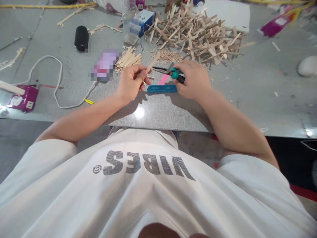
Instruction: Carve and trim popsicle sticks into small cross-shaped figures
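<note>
Between thumb and fingers, my left hand (132,81) pinches a flat wooden craft stick (153,62), its free end slanting up and away from me. My right hand (192,77) grips a pair of pliers (176,74) with green and black handles. The plier jaws point left, close to the stick; whether they touch it I cannot tell. Below them on the table lies a blue utility knife (162,88), its right end near my right hand. A pink strip (163,79) sits just beyond the knife. Small wood bits (168,55) are scattered past the pliers.
A big heap of craft sticks (198,36) covers the back middle. Left of it are a smaller pile of cut sticks (128,59), a clear bottle (130,23), a blue box (146,21) and a phone (106,64) with a white cable (60,82). A black object (81,38) stands farther left.
</note>
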`<state>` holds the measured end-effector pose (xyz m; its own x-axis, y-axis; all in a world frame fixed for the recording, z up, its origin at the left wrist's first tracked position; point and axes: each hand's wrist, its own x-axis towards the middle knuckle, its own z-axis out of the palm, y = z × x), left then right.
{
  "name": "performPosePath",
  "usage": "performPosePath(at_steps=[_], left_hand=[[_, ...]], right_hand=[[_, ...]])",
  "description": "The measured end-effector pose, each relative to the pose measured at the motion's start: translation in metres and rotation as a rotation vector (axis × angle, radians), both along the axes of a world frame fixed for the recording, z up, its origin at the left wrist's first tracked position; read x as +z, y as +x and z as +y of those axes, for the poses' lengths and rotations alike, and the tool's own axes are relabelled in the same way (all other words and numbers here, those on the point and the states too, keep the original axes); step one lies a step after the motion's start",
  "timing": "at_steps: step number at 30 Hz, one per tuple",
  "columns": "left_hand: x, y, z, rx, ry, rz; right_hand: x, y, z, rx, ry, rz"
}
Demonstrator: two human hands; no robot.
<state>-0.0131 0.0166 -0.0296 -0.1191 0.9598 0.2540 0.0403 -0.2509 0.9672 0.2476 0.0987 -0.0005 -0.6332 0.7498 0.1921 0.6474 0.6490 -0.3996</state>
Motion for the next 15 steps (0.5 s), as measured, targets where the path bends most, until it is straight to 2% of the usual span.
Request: performPosePath(at_steps=[6,15], left_hand=[[0.004,0.002,-0.005,-0.015,0.007,0.051],[0.003,0.005,-0.007,-0.019,-0.011,0.044]], right_hand=[[-0.003,0.002,-0.001,0.013,-0.046,0.049],[-0.014,0.003,0.005,0.045,0.073,0.023]])
